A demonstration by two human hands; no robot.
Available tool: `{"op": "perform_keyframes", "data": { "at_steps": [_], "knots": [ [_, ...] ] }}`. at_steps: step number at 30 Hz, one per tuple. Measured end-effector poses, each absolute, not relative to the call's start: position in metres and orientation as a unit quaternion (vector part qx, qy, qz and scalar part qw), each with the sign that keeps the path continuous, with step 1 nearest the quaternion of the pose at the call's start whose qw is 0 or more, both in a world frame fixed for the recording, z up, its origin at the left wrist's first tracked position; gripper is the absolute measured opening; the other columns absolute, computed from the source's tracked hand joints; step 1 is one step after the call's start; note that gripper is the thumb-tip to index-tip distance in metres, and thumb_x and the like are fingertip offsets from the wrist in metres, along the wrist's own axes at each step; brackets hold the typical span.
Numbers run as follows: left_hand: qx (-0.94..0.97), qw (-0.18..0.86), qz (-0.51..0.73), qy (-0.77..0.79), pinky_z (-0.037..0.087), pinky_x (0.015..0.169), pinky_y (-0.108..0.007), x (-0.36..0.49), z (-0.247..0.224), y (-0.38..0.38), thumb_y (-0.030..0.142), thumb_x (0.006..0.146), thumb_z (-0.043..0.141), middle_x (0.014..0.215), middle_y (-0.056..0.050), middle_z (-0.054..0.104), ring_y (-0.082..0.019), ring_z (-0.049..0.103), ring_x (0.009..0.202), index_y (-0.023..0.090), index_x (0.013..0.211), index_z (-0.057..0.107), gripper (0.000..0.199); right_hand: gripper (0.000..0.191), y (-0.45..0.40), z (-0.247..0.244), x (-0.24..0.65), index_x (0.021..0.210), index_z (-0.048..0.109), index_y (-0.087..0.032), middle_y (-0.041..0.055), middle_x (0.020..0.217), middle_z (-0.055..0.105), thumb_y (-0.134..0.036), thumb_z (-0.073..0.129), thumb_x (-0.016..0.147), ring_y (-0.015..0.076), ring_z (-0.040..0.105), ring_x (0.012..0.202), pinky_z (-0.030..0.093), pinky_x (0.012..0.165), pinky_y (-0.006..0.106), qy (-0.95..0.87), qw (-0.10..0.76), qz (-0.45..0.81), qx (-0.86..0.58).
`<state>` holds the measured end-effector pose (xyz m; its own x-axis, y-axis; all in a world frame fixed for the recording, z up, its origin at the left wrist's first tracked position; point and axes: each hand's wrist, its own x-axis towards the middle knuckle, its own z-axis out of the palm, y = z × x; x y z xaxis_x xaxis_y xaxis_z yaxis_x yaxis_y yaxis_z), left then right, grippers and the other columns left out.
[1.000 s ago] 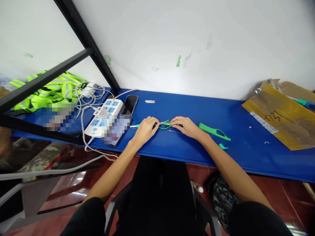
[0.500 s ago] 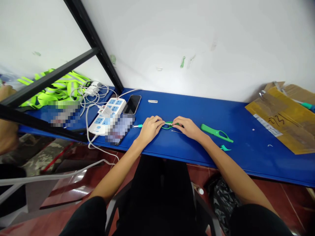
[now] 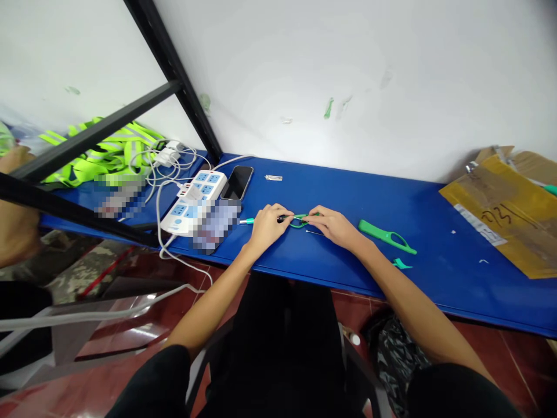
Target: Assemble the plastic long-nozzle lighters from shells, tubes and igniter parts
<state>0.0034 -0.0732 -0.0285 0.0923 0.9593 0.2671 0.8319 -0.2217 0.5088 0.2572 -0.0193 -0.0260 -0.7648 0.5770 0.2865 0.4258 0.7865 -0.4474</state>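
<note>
My left hand (image 3: 268, 225) and my right hand (image 3: 331, 225) face each other just above the blue tabletop, fingertips pinched. Between them lies a green looped handle (image 3: 298, 225), with a thin silvery part across it. My right fingers are closed at its far end. My left fingertips pinch something small and dark, too hidden to name. Below the right fingers lies a slim metal rod (image 3: 314, 233). A thin teal-and-metal tool (image 3: 247, 221) pokes out beside my left hand. To the right rests another green handle with an oval hole (image 3: 387, 236), near a teal scrap (image 3: 401, 264).
A white power strip (image 3: 191, 203), two phones, one dark phone (image 3: 237, 183) and one blurred, and cables are on the left. Behind a black rack post (image 3: 174, 75) are neon straps (image 3: 108, 151) and another person's arm (image 3: 17, 215). A taped cardboard box (image 3: 500, 215) stands right.
The view has shifted slightly. A dark bit now shows at my left fingertips, and my right fingers are more extended over the green handle. Both hands remain in about the same place.
</note>
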Motion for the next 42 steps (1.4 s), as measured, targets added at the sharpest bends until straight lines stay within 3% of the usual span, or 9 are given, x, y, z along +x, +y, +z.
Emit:
{"op": "perform_keyframes", "data": {
  "at_steps": [3, 8, 10, 14, 18, 25, 34, 42],
  "knots": [
    [0.716, 0.126, 0.271, 0.631, 0.056, 0.095, -0.040, 0.007, -0.025, -0.073, 0.025, 0.103, 0.075, 0.114, -0.002, 0.082, -0.025, 0.072, 0.103, 0.029, 0.107, 0.087, 0.013, 0.040, -0.021, -0.024, 0.257, 0.136, 0.081, -0.028, 0.0125, 0.124, 0.073, -0.032, 0.047, 0.116, 0.0248, 0.073, 0.098, 0.062, 0.091, 0.040, -0.925, 0.202, 0.170, -0.274],
    [0.760, 0.061, 0.279, 0.584, 0.057, 0.101, -0.044, -0.009, -0.026, -0.088, 0.032, 0.106, 0.073, 0.133, -0.009, 0.076, -0.029, 0.070, 0.115, 0.023, 0.138, 0.076, 0.033, 0.041, -0.024, -0.018, 0.256, 0.137, 0.080, -0.026, 0.0133, 0.125, 0.072, -0.032, 0.045, 0.116, 0.0249, 0.074, 0.101, 0.062, 0.094, 0.040, -0.927, 0.197, 0.168, -0.272],
    [0.760, 0.060, 0.298, 0.574, 0.057, 0.103, -0.044, -0.021, -0.029, -0.094, 0.033, 0.106, 0.072, 0.136, -0.010, 0.075, -0.029, 0.069, 0.120, 0.022, 0.141, 0.073, 0.036, 0.041, -0.024, -0.018, 0.256, 0.136, 0.080, -0.024, 0.0138, 0.126, 0.072, -0.032, 0.044, 0.117, 0.0250, 0.074, 0.101, 0.062, 0.094, 0.041, -0.927, 0.195, 0.170, -0.272],
    [0.751, 0.076, 0.324, 0.570, 0.056, 0.102, -0.042, -0.037, -0.034, -0.096, 0.030, 0.110, 0.066, 0.126, -0.007, 0.080, -0.026, 0.070, 0.113, 0.023, 0.121, 0.082, 0.020, 0.041, -0.022, -0.021, 0.257, 0.136, 0.080, -0.024, 0.0133, 0.126, 0.072, -0.033, 0.045, 0.117, 0.0242, 0.073, 0.098, 0.063, 0.092, 0.041, -0.925, 0.196, 0.177, -0.273],
    [0.742, 0.096, 0.337, 0.571, 0.056, 0.096, -0.041, -0.037, -0.035, -0.089, 0.026, 0.108, 0.068, 0.117, -0.004, 0.084, -0.025, 0.070, 0.101, 0.024, 0.107, 0.085, 0.017, 0.039, -0.019, -0.024, 0.258, 0.136, 0.081, -0.027, 0.0127, 0.126, 0.071, -0.034, 0.047, 0.116, 0.0244, 0.073, 0.098, 0.063, 0.091, 0.041, -0.922, 0.199, 0.185, -0.275],
    [0.725, 0.159, 0.360, 0.565, 0.055, 0.100, -0.043, -0.036, -0.037, -0.083, 0.026, 0.107, 0.071, 0.114, -0.002, 0.085, -0.025, 0.073, 0.105, 0.027, 0.106, 0.085, 0.014, 0.039, -0.018, -0.024, 0.258, 0.137, 0.081, -0.028, 0.0131, 0.127, 0.071, -0.033, 0.048, 0.116, 0.0248, 0.073, 0.098, 0.062, 0.091, 0.042, -0.919, 0.196, 0.196, -0.281],
    [0.734, 0.147, 0.351, 0.563, 0.055, 0.100, -0.043, -0.034, -0.039, -0.082, 0.029, 0.108, 0.069, 0.115, -0.004, 0.083, -0.024, 0.071, 0.103, 0.026, 0.107, 0.085, 0.016, 0.040, -0.018, -0.025, 0.257, 0.138, 0.080, -0.029, 0.0129, 0.127, 0.070, -0.032, 0.047, 0.116, 0.0249, 0.073, 0.100, 0.062, 0.096, 0.044, -0.920, 0.186, 0.193, -0.286],
    [0.765, 0.038, 0.260, 0.588, 0.055, 0.086, -0.042, -0.022, -0.027, -0.091, 0.028, 0.109, 0.066, 0.114, -0.006, 0.080, -0.026, 0.067, 0.099, 0.023, 0.109, 0.084, 0.019, 0.040, -0.017, -0.026, 0.256, 0.133, 0.081, -0.023, 0.0146, 0.126, 0.070, -0.033, 0.045, 0.116, 0.0263, 0.074, 0.102, 0.062, 0.097, 0.045, -0.917, 0.194, 0.198, -0.285]
  ]
}}
